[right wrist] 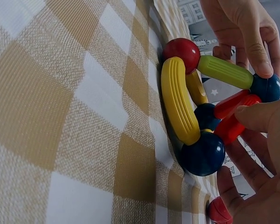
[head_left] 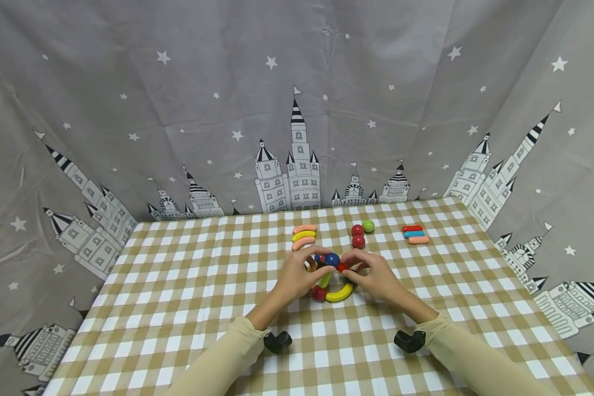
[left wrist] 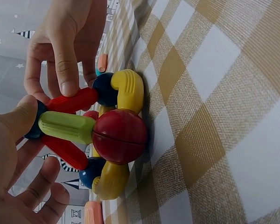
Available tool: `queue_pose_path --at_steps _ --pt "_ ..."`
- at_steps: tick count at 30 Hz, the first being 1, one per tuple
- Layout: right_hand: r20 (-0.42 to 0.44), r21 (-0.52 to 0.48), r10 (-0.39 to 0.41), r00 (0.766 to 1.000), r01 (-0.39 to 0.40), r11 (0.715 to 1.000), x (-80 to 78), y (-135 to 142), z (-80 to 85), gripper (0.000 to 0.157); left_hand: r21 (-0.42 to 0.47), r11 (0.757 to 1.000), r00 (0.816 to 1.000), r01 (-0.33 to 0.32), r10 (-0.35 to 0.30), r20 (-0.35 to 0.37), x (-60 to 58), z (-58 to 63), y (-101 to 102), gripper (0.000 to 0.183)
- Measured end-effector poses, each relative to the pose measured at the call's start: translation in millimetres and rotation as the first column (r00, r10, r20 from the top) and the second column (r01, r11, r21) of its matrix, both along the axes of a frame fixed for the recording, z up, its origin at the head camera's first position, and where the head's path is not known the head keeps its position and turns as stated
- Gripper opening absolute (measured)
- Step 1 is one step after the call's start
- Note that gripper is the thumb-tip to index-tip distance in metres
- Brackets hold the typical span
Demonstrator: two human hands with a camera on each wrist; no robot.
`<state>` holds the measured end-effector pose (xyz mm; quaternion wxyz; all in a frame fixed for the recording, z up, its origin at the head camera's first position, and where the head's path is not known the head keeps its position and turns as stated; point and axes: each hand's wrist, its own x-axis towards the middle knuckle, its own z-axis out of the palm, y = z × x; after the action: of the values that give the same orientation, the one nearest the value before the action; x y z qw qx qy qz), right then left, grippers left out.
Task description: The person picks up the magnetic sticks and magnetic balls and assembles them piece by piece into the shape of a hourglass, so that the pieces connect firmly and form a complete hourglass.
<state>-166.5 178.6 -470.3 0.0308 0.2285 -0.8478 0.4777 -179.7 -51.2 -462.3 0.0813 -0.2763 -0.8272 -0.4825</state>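
A small frame of magnetic balls and rods stands on the table between the two hands. Curved yellow rods form its base with a red ball and blue balls. From the base a green rod and red rods slant up to a blue ball on top. My left hand pinches that top ball, thumb pressed on its side. My right hand holds one red rod near the top ball, its thumb lying on the rod.
Behind the frame lie two pink curved rods and a yellow one. Two red balls and a green ball sit to their right. Farther right are red, blue and pink straight rods. A grey curtain hangs behind.
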Motion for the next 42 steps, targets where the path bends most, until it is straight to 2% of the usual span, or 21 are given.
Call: queue_pose_path --at_steps 10,20,32,42 --pt "0.0 0.009 -0.008 1.0 0.008 1.0 -0.6 0.0 -0.3 0.022 -0.012 1.0 1.0 -0.004 0.004 0.013 -0.6 -0.2 -0.6 0.033" --pt "0.001 0.012 -0.007 1.0 0.007 1.0 -1.6 0.5 -2.4 0.02 0.001 1.0 1.0 0.001 -0.001 -0.015 0.0 0.1 0.1 0.031" --pt "0.011 0.016 -0.014 1.0 0.014 1.0 -1.3 -0.1 -2.4 0.021 -0.019 1.0 0.999 -0.008 0.009 0.048 0.2 2.3 -0.3 0.032" --pt "0.02 0.008 -0.014 1.0 0.013 1.0 -0.8 -0.4 -1.7 0.02 -0.014 1.0 0.998 -0.01 0.011 0.056 0.3 1.9 -0.5 0.032"
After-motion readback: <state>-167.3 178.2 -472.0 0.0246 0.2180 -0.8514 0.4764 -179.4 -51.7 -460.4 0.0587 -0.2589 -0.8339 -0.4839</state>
